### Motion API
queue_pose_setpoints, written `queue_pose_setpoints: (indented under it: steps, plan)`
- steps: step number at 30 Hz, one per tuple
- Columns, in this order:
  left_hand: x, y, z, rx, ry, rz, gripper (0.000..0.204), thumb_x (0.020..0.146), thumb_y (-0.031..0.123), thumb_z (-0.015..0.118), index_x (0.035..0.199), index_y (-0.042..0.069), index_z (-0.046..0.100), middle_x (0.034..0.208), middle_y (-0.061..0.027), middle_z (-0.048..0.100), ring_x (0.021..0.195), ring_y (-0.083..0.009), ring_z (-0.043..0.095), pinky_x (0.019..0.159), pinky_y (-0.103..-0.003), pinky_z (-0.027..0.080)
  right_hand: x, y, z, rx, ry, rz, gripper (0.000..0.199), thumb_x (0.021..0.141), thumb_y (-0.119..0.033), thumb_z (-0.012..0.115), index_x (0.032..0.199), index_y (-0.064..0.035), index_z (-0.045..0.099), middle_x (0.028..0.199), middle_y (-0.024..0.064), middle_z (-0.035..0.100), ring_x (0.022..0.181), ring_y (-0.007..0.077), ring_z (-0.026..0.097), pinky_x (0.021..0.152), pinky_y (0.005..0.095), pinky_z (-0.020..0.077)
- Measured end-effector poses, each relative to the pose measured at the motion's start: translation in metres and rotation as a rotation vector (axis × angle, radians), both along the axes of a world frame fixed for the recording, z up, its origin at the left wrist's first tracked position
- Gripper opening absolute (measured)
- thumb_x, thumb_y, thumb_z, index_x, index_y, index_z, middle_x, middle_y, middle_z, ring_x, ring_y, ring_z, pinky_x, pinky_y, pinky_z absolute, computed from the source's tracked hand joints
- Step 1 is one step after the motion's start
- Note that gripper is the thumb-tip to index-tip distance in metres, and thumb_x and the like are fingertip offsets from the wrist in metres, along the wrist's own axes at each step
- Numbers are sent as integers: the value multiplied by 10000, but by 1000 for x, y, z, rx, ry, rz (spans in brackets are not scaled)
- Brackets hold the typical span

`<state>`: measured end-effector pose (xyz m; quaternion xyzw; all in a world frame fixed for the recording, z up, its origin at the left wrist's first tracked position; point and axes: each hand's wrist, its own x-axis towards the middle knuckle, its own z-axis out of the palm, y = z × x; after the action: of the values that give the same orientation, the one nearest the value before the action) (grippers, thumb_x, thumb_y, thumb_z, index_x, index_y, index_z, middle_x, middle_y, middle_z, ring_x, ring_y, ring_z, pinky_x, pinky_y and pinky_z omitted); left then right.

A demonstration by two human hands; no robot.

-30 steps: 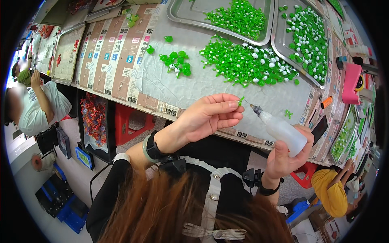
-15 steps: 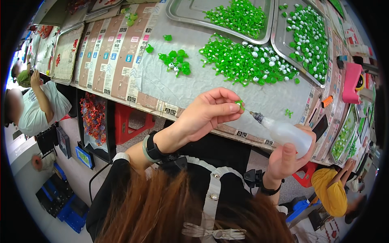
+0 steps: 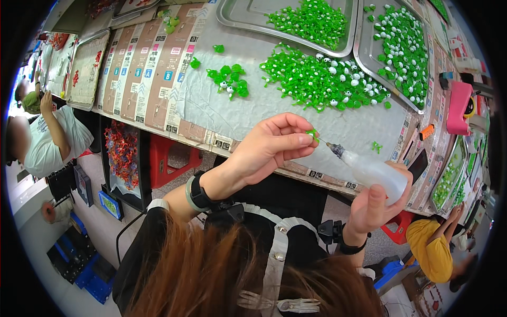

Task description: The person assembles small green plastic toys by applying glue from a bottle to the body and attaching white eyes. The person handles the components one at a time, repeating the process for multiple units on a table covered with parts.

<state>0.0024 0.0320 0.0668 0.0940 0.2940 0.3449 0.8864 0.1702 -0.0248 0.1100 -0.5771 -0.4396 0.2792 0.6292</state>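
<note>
Small bright-green plastic piece (image 3: pixel 314 135), pinched between left hand (image 3: pixel 280 141) thumb and forefinger, beside the needle of a translucent white squeeze bottle (image 3: pixel 375 173); contact — cannot tell; right hand (image 3: pixel 373 209) grips the bottle, tilted; step looks like applying liquid; next move likely wants steady aim, light squeeze; green-and-white heap (image 3: pixel 311 79) beyond, by silver metal tray (image 3: pixel 244 15).

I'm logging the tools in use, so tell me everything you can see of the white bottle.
The white bottle is translucent and plastic-looking, with a rounded body tapering to a dark, smudged neck and thin tip. The right hand holds it tilted near the table edge, its tip pointing toward the green piece in the left hand; whether they touch is unclear.
</note>
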Motion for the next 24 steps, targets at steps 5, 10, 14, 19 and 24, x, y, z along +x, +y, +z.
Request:
queue_pose_setpoints:
  steps: [5, 10, 14, 19, 24]
  plan:
    - [-1, -1, -1, -6, -3, -2, 115, 749, -9, 510, 861, 18, 496, 844, -57, 529, 808, -144, 542, 734, -233, 460, 2, -1, -3, -36, -68, 24, 417, 609, -281, 677, 808, -7, 433, 741, 62, 429, 675, 140, 425, 615, 230, 343]
    - [-1, -1, -4, 3, 14, -6, 124, 761, -5, 486, 880, 30, 479, 885, -86, 531, 808, -161, 547, 709, -240, 472, 9, 2, -8, 79, 140, -133, 338, 692, -246, 602, 853, 9, 448, 819, 97, 476, 746, 174, 471, 647, 263, 381]
    - [-8, 3, -7, -53, -34, 23, 124, 775, 43, 493, 898, 24, 494, 862, -79, 538, 798, -150, 546, 717, -232, 468, 71, 9, -21, 65, 371, -158, 277, 748, -73, 519, 967, 48, 399, 942, 149, 496, 864, 203, 501, 707, 307, 422]
    - [-12, 6, -14, -206, -218, 6, 141, 799, 72, 462, 933, 31, 484, 882, -88, 543, 794, -155, 552, 698, -237, 482, 133, 30, -74, -149, 29, -324, 396, 695, 41, 556, 1021, 56, 331, 925, 146, 496, 850, 178, 503, 719, 252, 418]
    - [-11, 6, -18, -259, -292, -3, 137, 805, 73, 451, 932, 31, 477, 882, -88, 545, 792, -155, 556, 697, -237, 485, 136, 30, -85, -187, -374, -415, 433, 683, 10, 592, 1025, 59, 331, 957, 143, 478, 831, 174, 500, 720, 238, 398]
